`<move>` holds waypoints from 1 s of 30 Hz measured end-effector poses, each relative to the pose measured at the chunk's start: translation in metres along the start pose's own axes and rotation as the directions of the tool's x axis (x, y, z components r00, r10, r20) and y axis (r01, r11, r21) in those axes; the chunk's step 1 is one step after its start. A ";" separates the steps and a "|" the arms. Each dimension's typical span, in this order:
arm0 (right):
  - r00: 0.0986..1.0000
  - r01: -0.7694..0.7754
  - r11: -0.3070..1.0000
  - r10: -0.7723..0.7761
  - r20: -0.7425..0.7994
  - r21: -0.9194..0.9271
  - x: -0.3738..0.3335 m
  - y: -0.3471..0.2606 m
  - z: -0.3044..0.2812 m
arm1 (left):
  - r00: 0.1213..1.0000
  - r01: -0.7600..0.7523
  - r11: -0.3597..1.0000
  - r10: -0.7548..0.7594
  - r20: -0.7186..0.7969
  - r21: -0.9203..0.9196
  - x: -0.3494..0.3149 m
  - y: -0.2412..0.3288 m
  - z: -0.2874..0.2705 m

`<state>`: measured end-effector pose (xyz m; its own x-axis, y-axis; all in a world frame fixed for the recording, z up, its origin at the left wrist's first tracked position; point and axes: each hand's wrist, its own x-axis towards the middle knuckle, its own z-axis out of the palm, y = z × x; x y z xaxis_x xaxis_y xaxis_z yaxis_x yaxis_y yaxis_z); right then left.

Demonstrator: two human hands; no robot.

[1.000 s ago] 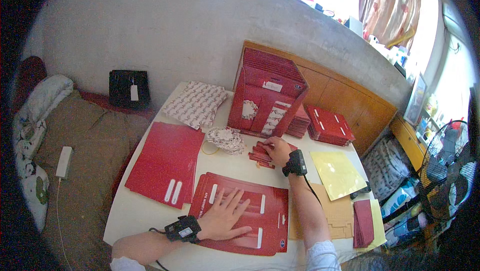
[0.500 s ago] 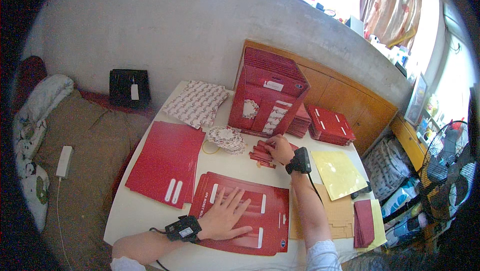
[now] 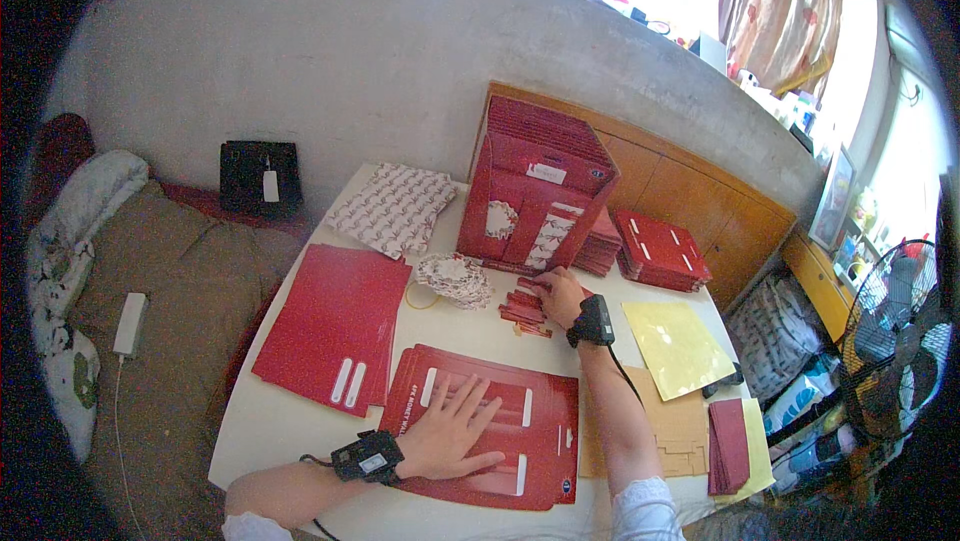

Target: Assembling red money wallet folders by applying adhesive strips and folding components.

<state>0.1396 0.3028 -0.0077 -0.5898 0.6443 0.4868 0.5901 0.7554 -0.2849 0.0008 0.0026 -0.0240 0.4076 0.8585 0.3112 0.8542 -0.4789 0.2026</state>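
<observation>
My left hand (image 3: 452, 431) lies flat with spread fingers on a stack of printed red card sheets (image 3: 548, 419) with white slots, at the table's front. Farther off to the right, the bent fingers of my right hand (image 3: 562, 296) close on a small red strip at the upper end of a loose pile of red strips (image 3: 522, 313). The hand partly hides what its fingertips hold. Just left of that pile sits a heap of white patterned die-cut paper pieces (image 3: 455, 281). Both wrists wear black straps with small devices and cables.
Red sheets (image 3: 325, 316) fan out on the left, below a patterned white sheet stack (image 3: 392, 206). A tall red display box (image 3: 520, 201) and stacked red cards (image 3: 662, 249) stand behind. Yellow sheets (image 3: 678, 346), brown cardboard (image 3: 670, 421) and dark red cards (image 3: 728, 446) lie right.
My right hand has shifted slightly left and farther away at the top of the red strip pile. My left hand stays flat in the same place.
</observation>
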 end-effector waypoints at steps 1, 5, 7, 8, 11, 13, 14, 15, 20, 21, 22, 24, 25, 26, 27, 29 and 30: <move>1.000 -0.017 1.000 0.017 -0.013 -0.002 0.000 -0.002 0.001 | 1.000 0.001 1.000 -0.001 0.004 0.001 0.000 0.000 0.000; 1.000 -0.007 0.999 0.007 -0.019 -0.032 0.000 0.002 0.002 | 1.000 0.002 1.000 -0.002 -0.005 -0.015 0.000 0.001 -0.002; 0.999 0.040 0.992 -0.039 0.013 -0.122 0.001 0.002 0.002 | 1.000 0.008 1.000 -0.008 0.006 0.009 0.000 0.001 -0.001; 0.999 0.041 0.992 -0.040 0.012 -0.122 0.001 0.001 0.002 | 1.000 0.008 1.000 -0.008 0.005 0.009 0.001 0.001 -0.001; 0.999 0.051 0.991 -0.051 -0.002 -0.122 0.001 0.001 0.000 | 1.000 0.006 1.000 -0.006 0.004 0.016 0.001 0.003 -0.002; 0.998 0.059 0.995 -0.059 -0.004 -0.084 0.000 -0.003 -0.003 | 1.000 0.007 1.000 -0.007 0.002 0.026 0.000 0.003 -0.002; 0.998 0.059 0.995 -0.060 -0.005 -0.084 -0.001 -0.005 -0.005 | 1.000 0.007 1.000 -0.007 0.002 0.027 0.000 0.002 -0.002; 0.993 0.087 0.994 -0.092 -0.068 -0.067 -0.001 -0.008 -0.008 | 1.000 0.008 0.999 -0.008 0.000 0.034 0.000 0.002 -0.001; 0.990 0.135 0.990 -0.136 0.024 0.040 -0.005 -0.021 -0.024 | 1.000 0.005 1.000 -0.004 -0.012 0.027 -0.001 0.000 0.003; 0.983 0.165 0.985 -0.168 0.069 0.045 -0.007 -0.019 -0.025 | 1.000 0.004 1.000 -0.004 -0.024 0.009 -0.001 0.000 0.004; 0.973 0.195 0.979 -0.199 0.114 0.052 -0.008 -0.016 -0.025 | 0.999 0.004 1.000 -0.004 -0.036 -0.008 0.000 0.001 0.004; 0.975 0.139 0.989 -0.145 0.169 0.046 -0.009 -0.019 -0.026 | 0.999 0.003 1.000 -0.003 -0.032 -0.005 0.000 0.001 0.003; 0.971 0.084 0.996 -0.091 0.223 0.040 -0.010 -0.023 -0.027 | 1.000 0.003 1.000 -0.003 -0.029 -0.002 0.000 0.001 0.003; 0.971 0.084 0.996 -0.090 0.223 0.039 -0.012 -0.026 -0.030 | 1.000 0.002 1.000 -0.002 -0.029 -0.002 0.000 0.000 0.003; 0.972 0.128 0.990 -0.138 0.188 0.060 -0.014 -0.032 -0.033 | 1.000 0.002 1.000 -0.002 -0.024 0.000 0.000 0.001 0.002; 0.971 0.173 0.982 -0.184 0.153 0.081 -0.016 -0.038 -0.036 | 1.000 0.003 1.000 -0.003 -0.018 0.002 0.000 0.000 0.002; 0.972 0.158 0.982 -0.173 0.162 0.099 -0.017 -0.041 -0.038 | 1.000 0.001 1.000 -0.001 -0.019 -0.003 0.000 0.000 0.001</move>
<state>0.1466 0.2564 0.0268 -0.7643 0.5150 0.3880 0.4321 0.8557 -0.2846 0.0014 0.0022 -0.0255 0.4008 0.8552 0.3286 0.8534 -0.4789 0.2056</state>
